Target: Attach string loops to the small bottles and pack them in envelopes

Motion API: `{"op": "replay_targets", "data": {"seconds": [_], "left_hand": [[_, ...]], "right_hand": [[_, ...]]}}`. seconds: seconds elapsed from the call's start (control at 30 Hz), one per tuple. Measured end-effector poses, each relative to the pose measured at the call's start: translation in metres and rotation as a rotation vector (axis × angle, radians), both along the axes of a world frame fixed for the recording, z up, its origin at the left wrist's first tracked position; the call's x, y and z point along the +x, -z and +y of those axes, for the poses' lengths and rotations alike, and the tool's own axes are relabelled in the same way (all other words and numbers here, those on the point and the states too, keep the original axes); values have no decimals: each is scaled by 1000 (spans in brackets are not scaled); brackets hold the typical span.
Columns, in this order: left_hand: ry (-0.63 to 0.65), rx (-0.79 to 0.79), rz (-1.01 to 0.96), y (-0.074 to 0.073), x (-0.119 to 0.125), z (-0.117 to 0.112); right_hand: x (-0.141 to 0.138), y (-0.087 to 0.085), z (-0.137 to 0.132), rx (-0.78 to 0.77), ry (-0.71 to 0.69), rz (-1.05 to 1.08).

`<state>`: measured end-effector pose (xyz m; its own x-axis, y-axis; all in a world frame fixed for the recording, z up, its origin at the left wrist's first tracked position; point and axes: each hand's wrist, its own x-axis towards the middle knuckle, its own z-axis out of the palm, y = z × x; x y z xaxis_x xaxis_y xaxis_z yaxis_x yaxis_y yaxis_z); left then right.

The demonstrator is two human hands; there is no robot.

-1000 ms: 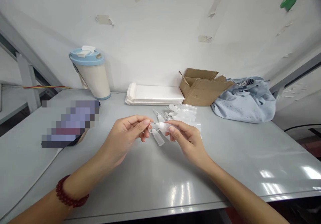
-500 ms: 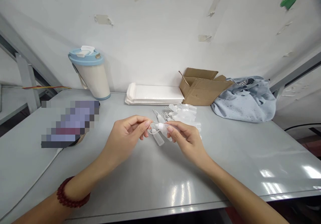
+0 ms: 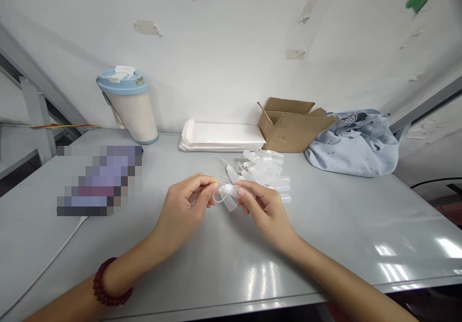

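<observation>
A small translucent needle-tip squeeze bottle (image 3: 228, 189) lies sideways between my hands, a thin loop of white strap curving below its neck. My right hand (image 3: 265, 206) pinches the bottle's body with thumb and fingers and covers most of it. At the other end, my left hand (image 3: 189, 201) is closed in a pinch on the tip; whether a cap sits there is too small to tell. Just beyond my fingers lies a pile of similar bottles (image 3: 265, 168), several with thin metal needles pointing left. One more bottle (image 3: 231, 204) shows partly under the held one.
White flat boxes (image 3: 224, 134) are stacked by the wall, beside an open cardboard box (image 3: 294, 132). A grey-blue cloth bundle (image 3: 353, 148) sits at the right. To the left stand a blue-lidded cup (image 3: 132, 110) and a blurred-out phone (image 3: 104, 177) with a white cable (image 3: 50, 259).
Both hands and the held bottle have shifted slightly down, and the left hand a little to the right. My left fingers are closer to the bottle's neck. The grips stay the same.
</observation>
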<state>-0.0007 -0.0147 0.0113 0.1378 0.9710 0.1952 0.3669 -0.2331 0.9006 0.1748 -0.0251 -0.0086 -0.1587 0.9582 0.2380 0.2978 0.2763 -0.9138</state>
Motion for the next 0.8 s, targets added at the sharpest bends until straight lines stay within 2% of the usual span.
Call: {"op": "replay_targets", "data": {"seconds": [0.2, 0.37, 0.43, 0.63, 0.8], "left_hand": [[17, -103, -100, 0, 0, 1], [137, -340, -374, -1, -6, 12], [143, -364, -431, -1, -8, 15], [78, -238, -220, -5, -6, 13], [39, -225, -145, -7, -3, 10]], "right_hand": [[0, 1, -1, 28, -9, -46], [1, -4, 2, 38, 0, -20], [1, -5, 2, 25, 9, 3], [2, -3, 1, 81, 40, -47], [0, 5, 2, 134, 42, -103]]}}
